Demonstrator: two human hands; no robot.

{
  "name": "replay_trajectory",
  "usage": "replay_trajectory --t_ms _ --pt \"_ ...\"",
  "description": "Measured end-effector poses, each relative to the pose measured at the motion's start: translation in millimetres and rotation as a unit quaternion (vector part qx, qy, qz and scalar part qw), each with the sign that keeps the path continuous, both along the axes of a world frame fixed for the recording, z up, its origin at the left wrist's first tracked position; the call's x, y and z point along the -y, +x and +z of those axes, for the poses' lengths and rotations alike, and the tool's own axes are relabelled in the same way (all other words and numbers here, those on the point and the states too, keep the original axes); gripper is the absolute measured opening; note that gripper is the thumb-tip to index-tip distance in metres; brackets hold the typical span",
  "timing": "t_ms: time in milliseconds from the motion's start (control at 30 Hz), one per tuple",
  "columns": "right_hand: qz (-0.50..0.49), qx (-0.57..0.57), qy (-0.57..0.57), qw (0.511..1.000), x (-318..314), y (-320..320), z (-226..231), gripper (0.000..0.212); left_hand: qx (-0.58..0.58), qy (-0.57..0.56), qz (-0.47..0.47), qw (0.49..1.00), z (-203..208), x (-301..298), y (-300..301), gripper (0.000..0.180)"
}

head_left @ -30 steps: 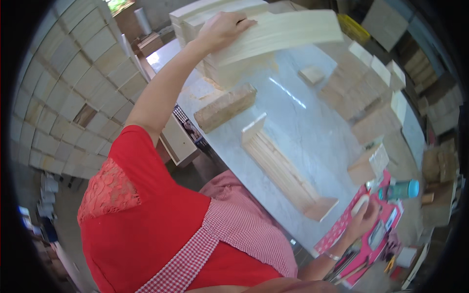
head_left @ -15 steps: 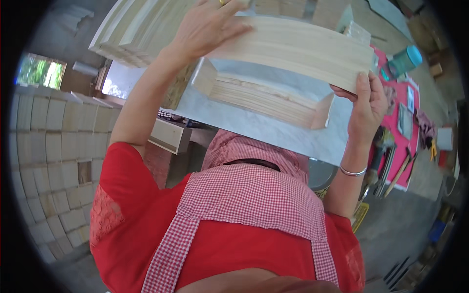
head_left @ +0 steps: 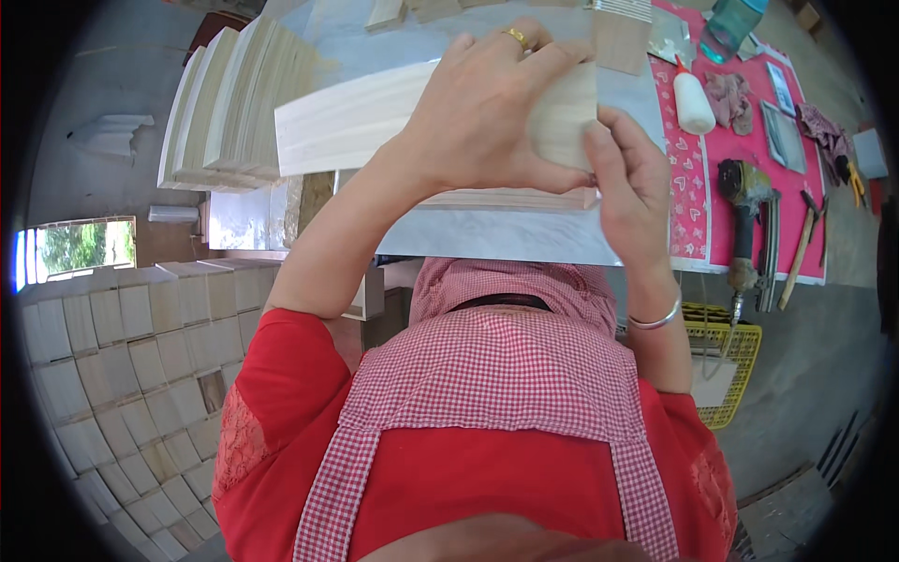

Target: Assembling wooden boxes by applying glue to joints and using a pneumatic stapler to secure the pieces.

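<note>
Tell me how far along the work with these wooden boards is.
Done: one stack of thin boards stands at the bench's left end. In hand: the left hand and right hand both grip a pale wooden board over the bench. Left: the nail gun and glue bottle lie untouched.

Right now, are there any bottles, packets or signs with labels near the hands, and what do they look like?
Glue bottle: lying on the pink mat right of the hands, white, pointed tip.
Teal container: top edge, on the mat, see-through blue-green.
Flat packet: right part of the mat, silvery-grey, rectangular.
No signs or screens show.
The left hand and right hand grip a pale wooden board, which bears no label.
</note>
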State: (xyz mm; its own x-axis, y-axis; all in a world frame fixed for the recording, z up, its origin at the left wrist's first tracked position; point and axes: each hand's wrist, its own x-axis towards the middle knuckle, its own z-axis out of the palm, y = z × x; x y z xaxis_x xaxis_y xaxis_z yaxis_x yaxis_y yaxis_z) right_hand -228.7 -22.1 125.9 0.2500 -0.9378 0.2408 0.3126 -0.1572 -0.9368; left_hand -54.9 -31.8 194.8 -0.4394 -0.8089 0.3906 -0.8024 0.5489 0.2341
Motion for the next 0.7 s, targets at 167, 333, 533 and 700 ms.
replay_trajectory --t_ms 167,333,533,700 --pt "-0.008 -0.068 0.016 0.998 11 -66 -25 0.044 -0.027 0.042 -0.006 0.999 -13 4 10 0.081" --pt "0.043 -0.314 -0.085 0.945 19 -84 -63 0.082 -0.03 0.069 -0.022 0.997 -31 1 8 0.08" --pt "0.08 -0.304 -0.076 0.946 25 -50 -85 0.092 -0.024 0.097 -0.015 0.995 -51 -1 2 0.079" --pt "0.086 -0.296 -0.072 0.949 26 -39 -83 0.091 -0.033 0.109 -0.009 0.993 -63 0 -3 0.08"
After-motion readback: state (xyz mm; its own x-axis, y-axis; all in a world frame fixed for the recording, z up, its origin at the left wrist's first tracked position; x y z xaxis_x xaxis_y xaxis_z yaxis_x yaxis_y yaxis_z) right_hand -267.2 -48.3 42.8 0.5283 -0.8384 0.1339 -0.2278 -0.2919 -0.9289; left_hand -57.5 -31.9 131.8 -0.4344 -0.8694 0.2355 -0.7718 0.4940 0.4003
